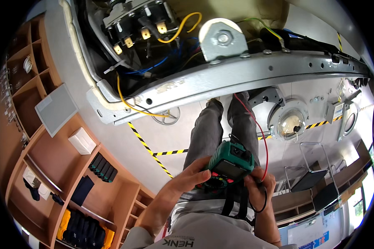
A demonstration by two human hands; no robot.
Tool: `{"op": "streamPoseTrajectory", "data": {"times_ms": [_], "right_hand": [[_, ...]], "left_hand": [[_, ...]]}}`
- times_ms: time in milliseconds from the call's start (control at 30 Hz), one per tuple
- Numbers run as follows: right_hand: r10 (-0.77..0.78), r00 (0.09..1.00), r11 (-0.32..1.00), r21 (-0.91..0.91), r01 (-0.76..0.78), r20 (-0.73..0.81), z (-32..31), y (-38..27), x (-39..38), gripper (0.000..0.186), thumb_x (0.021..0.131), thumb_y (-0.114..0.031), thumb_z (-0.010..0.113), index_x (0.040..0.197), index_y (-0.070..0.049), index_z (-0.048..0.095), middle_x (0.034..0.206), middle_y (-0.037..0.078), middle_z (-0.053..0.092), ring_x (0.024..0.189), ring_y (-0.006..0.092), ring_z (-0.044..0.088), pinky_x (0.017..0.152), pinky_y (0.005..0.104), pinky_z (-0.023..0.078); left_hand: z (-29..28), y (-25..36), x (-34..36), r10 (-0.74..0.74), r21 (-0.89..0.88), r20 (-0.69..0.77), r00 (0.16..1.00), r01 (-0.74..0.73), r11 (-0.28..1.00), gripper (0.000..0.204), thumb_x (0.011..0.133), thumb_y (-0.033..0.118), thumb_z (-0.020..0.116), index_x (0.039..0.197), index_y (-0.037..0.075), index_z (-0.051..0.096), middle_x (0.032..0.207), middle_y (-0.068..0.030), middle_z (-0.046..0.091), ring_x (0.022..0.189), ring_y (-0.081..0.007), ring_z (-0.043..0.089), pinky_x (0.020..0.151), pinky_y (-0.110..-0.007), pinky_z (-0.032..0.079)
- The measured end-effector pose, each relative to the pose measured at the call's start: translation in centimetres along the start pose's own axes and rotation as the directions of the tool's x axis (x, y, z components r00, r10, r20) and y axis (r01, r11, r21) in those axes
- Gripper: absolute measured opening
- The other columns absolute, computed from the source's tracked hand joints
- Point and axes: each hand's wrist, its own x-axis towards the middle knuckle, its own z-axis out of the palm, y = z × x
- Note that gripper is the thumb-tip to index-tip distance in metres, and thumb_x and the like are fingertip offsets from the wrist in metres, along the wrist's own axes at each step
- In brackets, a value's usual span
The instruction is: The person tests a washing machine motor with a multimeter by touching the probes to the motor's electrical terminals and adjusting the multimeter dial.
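A green multimeter [230,159] with a dark screen and dial is held low in front of my body, my left hand [186,179] closed on its left side. My right hand [261,189] is closed at its lower right, around the handle of a red-lead probe, with a black lead looping beside it. The red lead [262,133] runs upward toward the machine's metal frame [187,85]. Above are terminals [145,33] with yellow and blue wires, a bracket with a bolt [223,38] and a green-yellow wire [270,29].
Wooden shelving [45,145] with folded dark clothing [83,224], a white box [82,140] and a grey panel [56,108] lines the left. On the floor lie striped tape, a round door [283,124] and a pulley wheel [160,120]. Chairs [313,180] stand at right.
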Motion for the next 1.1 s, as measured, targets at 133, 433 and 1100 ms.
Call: {"op": "streamPoseTrajectory", "data": {"times_ms": [133, 433, 1100], "right_hand": [[-0.038, 0.999, 0.998, 0.048, 0.037, 0.02, 1.4, 0.9, -0.2, 0.003, 0.08, 0.001, 0.067, 0.082, 0.002, 0.065, 0.065, 0.008, 0.059, 0.055, 0.0153, 0.052, 0.051, 0.0269, 0.038], [0.04, 0.998, 0.997, 0.059, -0.043, 0.057, 3.0, 0.6, -0.2, 0.007, 0.083, -0.004, 0.067, 0.083, 0.003, 0.065, 0.067, 0.006, 0.058, 0.058, 0.0135, 0.049, 0.054, 0.027, 0.038], [0.164, 0.922, 0.98, 0.05, -0.194, 0.352, 2.7, 1.4, 2.9, 0.035, 0.079, -0.023, 0.081, 0.099, 0.001, 0.065, 0.076, 0.002, 0.057, 0.064, 0.008, 0.046, 0.057, 0.0246, 0.038]], "left_hand": [[-1.2, -0.2, -0.5, 0.004, 0.028, -0.011, 1.0, -0.004, 1.0, 0.086, 0.085, 0.058, 0.067, 0.143, 0.001, 0.04, 0.12, -0.0044, 0.059, 0.105, -0.0074, 0.052, 0.085, -0.022, 0.043], [-2.0, -1.3, -1.4, 0.031, -0.073, -0.012, 0.999, -0.032, 0.997, 0.085, 0.09, 0.052, 0.065, 0.146, -0.002, 0.033, 0.134, -0.0083, 0.053, 0.122, -0.0128, 0.049, 0.102, -0.029, 0.04], [-1.5, -2.0, -1.5, 0.064, 0.088, -0.151, 0.987, -0.051, 0.995, 0.085, 0.089, 0.055, 0.065, 0.145, -0.002, 0.034, 0.123, -0.005, 0.053, 0.108, -0.0117, 0.047, 0.093, -0.026, 0.04]]}}
